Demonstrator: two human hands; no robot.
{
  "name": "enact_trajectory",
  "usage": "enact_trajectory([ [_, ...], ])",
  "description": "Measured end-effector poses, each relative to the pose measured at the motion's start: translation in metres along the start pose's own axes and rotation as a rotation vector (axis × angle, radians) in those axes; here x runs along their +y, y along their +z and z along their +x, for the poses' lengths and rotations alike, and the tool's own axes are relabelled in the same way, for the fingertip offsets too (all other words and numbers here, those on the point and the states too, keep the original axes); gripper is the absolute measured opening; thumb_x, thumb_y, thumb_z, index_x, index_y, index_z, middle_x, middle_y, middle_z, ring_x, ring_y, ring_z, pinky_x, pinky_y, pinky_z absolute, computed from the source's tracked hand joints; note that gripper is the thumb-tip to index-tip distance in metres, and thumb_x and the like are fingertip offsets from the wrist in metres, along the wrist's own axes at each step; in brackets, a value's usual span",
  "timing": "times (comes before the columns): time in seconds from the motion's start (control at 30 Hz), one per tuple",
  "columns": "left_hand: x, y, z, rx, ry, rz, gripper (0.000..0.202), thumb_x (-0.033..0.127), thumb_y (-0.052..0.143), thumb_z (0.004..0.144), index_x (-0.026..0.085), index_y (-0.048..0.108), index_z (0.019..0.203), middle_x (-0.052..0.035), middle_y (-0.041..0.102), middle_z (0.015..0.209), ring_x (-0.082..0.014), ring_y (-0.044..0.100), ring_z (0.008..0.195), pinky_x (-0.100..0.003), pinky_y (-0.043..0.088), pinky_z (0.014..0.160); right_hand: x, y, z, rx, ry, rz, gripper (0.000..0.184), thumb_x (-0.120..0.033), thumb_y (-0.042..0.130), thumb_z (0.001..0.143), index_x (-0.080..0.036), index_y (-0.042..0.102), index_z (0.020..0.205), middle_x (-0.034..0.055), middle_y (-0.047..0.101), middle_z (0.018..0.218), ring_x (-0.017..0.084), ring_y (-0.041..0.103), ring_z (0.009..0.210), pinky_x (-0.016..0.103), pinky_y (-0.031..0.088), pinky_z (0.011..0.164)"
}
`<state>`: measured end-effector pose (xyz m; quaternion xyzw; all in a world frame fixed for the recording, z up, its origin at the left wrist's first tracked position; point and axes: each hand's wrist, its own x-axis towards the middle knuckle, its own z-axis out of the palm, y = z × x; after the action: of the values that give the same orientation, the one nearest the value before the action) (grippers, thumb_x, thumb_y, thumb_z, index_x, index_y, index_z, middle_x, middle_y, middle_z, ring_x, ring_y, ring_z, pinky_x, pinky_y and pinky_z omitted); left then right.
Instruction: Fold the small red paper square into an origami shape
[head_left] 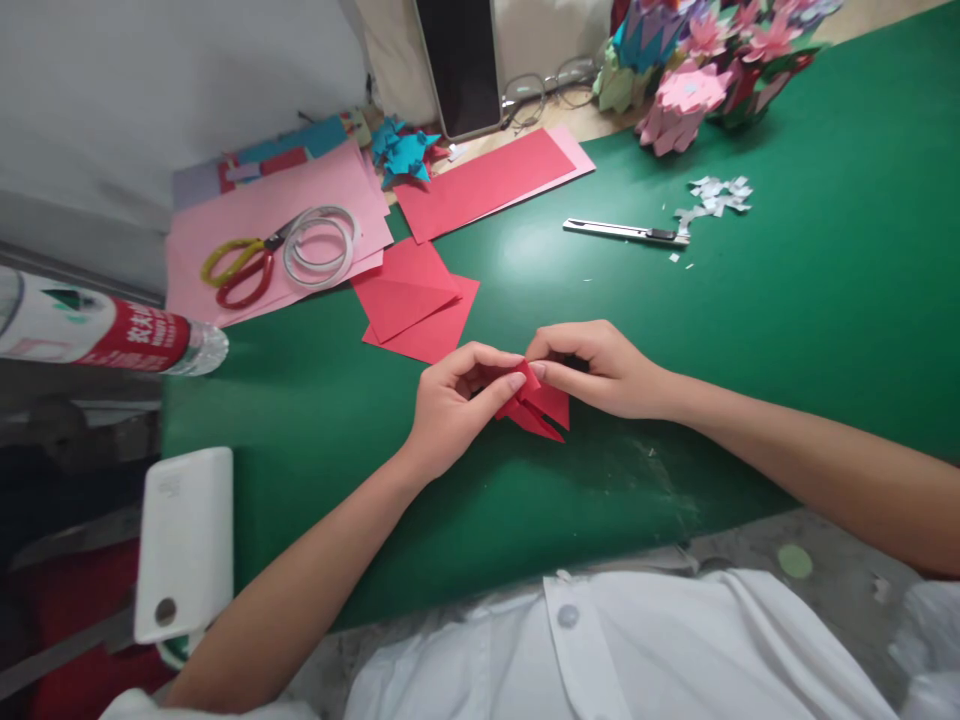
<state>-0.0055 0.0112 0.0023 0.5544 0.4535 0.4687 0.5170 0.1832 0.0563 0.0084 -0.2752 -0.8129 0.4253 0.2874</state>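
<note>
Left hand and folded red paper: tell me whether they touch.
Touching: the head view shows the left hand pinching the folded red paper between thumb and forefinger.

Fingers [499, 394] partly hide the folded red paper [554, 406], and the view's left edge crops the bottle [150, 335].

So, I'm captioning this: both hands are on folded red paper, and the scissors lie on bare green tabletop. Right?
One slip: the head view shows the scissors lying on pink paper, not the green tabletop. The rest stands.
</note>
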Motion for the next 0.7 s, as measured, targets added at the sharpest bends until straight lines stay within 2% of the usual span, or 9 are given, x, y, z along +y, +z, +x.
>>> enact_trajectory([
  [0.27,-0.0004,0.0007,-0.0002,-0.045,-0.091,-0.048,0.015,0.024,0.076,0.072,0.018,0.065,0.081,0.0022,0.066,0.075,-0.0094,0.064,0.066,-0.018,0.055,0.059,0.0012,0.0036,-0.0010,0.064,-0.064,-0.061,0.019,-0.025,0.053,0.090,-0.014,0.058,0.074,-0.0016,0.058,0.064,0.005,0.045,0.054,0.016,0.033,0.052],
  [0.53,-0.0011,-0.0004,0.0016,0.038,-0.125,-0.048,0.015,0.029,0.077,0.071,0.019,0.069,0.077,0.0010,0.070,0.074,-0.0107,0.065,0.062,-0.019,0.054,0.055,0.0012,0.0014,-0.0027,0.051,-0.081,-0.112,0.014,-0.018,0.051,0.087,-0.015,0.054,0.075,-0.0026,0.054,0.062,0.006,0.043,0.054,0.016,0.034,0.053],
  [0.7,0.0000,0.0004,0.0013,0.037,-0.126,-0.028,0.012,0.030,0.075,0.073,0.020,0.072,0.079,0.0008,0.072,0.076,-0.0112,0.066,0.066,-0.020,0.056,0.061,0.0013,0.0029,-0.0037,0.099,-0.147,-0.155,0.012,-0.012,0.051,0.085,-0.016,0.053,0.074,-0.0034,0.050,0.061,0.005,0.040,0.054,0.016,0.033,0.053],
])
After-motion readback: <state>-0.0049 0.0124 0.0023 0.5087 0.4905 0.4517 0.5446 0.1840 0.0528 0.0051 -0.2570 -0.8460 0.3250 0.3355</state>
